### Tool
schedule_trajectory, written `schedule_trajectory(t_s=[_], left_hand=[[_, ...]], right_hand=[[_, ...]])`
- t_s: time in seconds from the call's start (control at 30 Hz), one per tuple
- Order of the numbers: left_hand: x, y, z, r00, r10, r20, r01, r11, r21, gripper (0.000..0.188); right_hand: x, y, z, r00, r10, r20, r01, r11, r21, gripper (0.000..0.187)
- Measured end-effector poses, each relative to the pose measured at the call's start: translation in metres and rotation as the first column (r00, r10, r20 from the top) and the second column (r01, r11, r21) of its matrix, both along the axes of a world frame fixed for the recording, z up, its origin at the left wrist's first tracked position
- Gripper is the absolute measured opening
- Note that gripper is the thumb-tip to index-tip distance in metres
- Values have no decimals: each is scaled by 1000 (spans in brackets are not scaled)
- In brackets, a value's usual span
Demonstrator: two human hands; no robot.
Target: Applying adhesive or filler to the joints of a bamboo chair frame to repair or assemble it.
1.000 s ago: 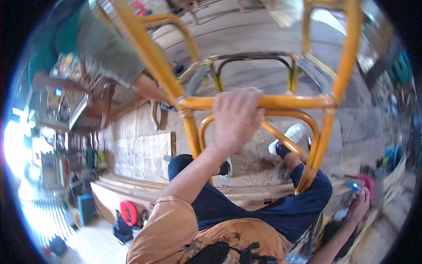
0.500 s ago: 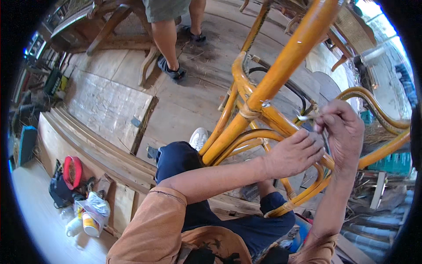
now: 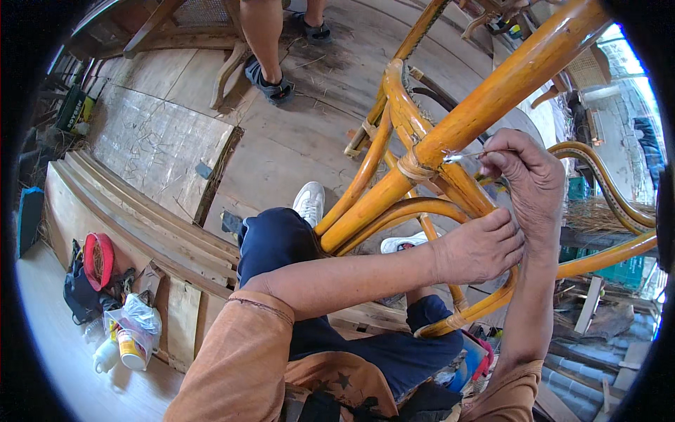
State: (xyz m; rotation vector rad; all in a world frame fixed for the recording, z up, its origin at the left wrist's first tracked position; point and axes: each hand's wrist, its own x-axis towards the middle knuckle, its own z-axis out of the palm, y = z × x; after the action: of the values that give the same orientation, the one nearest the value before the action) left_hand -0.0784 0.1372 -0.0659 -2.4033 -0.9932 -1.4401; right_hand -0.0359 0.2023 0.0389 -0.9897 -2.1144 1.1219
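A glossy yellow-orange rattan chair frame (image 3: 373, 204) leans across my lap, its poles bound with a cane wrapping (image 3: 415, 170) at the joint. Between the thumb and fingers of my right hand (image 3: 529, 172) is a thin stick with a white tip (image 3: 460, 157). That tip meets the thick pole just beside the wrapped joint. My left hand (image 3: 479, 246) is closed over a lower pole of the frame, close against my right wrist. Its fingertips are partly hidden.
Another person's legs (image 3: 264, 42) and sandalled feet stand at the far side. Long stacked boards (image 3: 140, 211) lie to the left, near a bag of containers (image 3: 133, 337) and a red ring-shaped item (image 3: 98, 260). A wooden chair with a cane panel (image 3: 587, 70) stands far right.
My right hand has moved up and left, bringing the stick's white tip to the wrapped joint. The view has shifted a little; my left hand stays on the frame.
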Motion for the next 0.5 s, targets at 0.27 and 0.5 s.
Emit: schedule_trajectory(t_s=[0.27,0.5], left_hand=[[3,1,-2,999,-4,33,4,1000,5,35],[2,2,-4,1000,6,23,-7,1000,14,37]], right_hand=[[-3,-2,-2,992,124,33,-128,965,227,12],[-4,-4,-5,1000,11,7,-11,999,-50,10]])
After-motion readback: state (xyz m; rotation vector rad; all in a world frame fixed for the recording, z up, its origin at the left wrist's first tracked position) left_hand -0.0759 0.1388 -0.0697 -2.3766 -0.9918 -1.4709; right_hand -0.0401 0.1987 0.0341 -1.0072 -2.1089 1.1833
